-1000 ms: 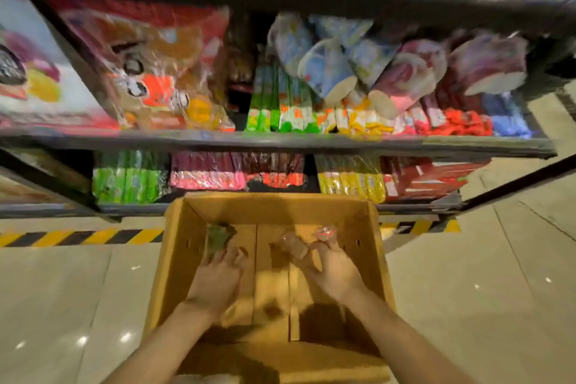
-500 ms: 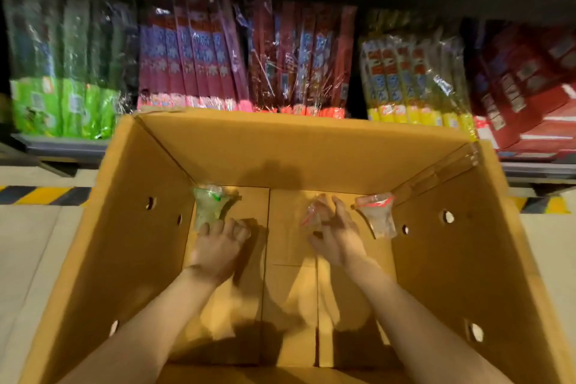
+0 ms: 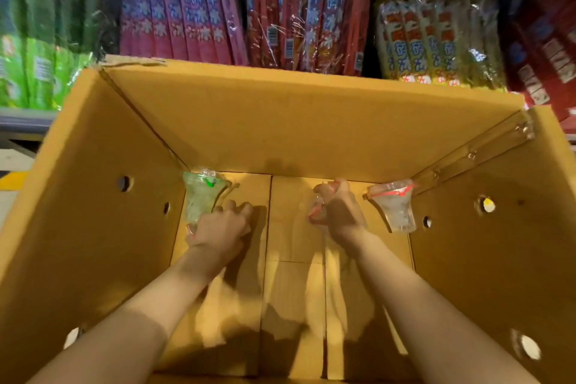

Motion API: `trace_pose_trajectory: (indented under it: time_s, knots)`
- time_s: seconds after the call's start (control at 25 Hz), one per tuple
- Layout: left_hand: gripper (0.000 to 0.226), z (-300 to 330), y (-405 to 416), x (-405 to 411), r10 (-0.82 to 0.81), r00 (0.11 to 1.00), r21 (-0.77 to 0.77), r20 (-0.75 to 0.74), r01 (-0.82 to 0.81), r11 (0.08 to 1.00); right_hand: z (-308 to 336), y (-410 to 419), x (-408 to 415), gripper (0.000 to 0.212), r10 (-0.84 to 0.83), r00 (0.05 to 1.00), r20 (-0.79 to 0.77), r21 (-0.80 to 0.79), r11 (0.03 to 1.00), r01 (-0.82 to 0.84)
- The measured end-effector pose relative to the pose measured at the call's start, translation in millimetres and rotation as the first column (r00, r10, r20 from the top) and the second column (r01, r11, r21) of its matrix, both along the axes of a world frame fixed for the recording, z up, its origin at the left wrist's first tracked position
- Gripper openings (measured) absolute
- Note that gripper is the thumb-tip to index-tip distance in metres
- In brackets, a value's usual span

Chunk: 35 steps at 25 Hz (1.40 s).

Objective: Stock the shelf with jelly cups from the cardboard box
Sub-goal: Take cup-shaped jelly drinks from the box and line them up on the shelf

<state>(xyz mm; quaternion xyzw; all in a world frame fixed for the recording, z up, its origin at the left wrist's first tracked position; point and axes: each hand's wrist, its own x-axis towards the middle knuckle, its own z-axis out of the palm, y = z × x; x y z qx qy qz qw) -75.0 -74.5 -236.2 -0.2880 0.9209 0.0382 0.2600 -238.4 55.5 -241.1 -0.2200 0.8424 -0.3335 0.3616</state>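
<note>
A store shelf edge (image 3: 21,120) in grey metal carries upright snack packs: green packs (image 3: 37,65) at the left end, pink packs (image 3: 180,15), dark red packs (image 3: 308,19), yellow packs (image 3: 433,40). Pale floor (image 3: 12,162) shows below, with a yellow stripe (image 3: 14,180).

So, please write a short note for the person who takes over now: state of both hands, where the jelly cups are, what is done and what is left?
Left hand: down in the cardboard box, fingers curled at the base of the green jelly cup in the far left corner; a firm grip cannot be confirmed.
Right hand: grips a red-lidded jelly cup near the middle of the box floor.
A third cup, the clear cup with red lid, lies against the right wall, untouched.
Done: nothing from this pick has reached the shelf yet.
Left: lift the cups out, place them on the shelf, then take the third one.
</note>
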Motion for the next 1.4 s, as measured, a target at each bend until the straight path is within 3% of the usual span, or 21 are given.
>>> trace_pose_trajectory:
  time_s: [0.12,0.32,0.6,1.04,1.4]
  knots:
    - [0.052,11.8,1.7,9.6,0.006,0.998,0.026,-0.060,-0.005,1.000,4.3,13.9,-6.0,0.039,0.137,0.976,-0.168,0.070,0.989,-0.127]
    - [0.062,34.8,0.3,31.0,-0.035,0.997,0.041,-0.074,0.038,0.998,25.2,36.1,-8.9,0.049,0.322,0.919,-0.229,0.276,0.926,-0.256]
    - [0.055,54.2,5.1,43.7,-0.047,0.998,0.042,0.035,0.046,0.998,30.9,53.8,-7.5,0.059,0.301,0.922,-0.244,0.265,0.935,-0.235]
    - [0.051,62.4,22.5,47.6,-0.246,0.957,-0.006,0.155,0.250,0.968,42.7,52.0,8.3,0.056,0.350,0.899,-0.263,0.216,0.929,-0.299]
    - [0.054,56.4,15.2,57.1,-0.192,0.979,-0.017,0.064,0.194,0.981,47.4,54.4,15.4,0.060,0.376,0.885,-0.275,0.233,0.919,-0.319]
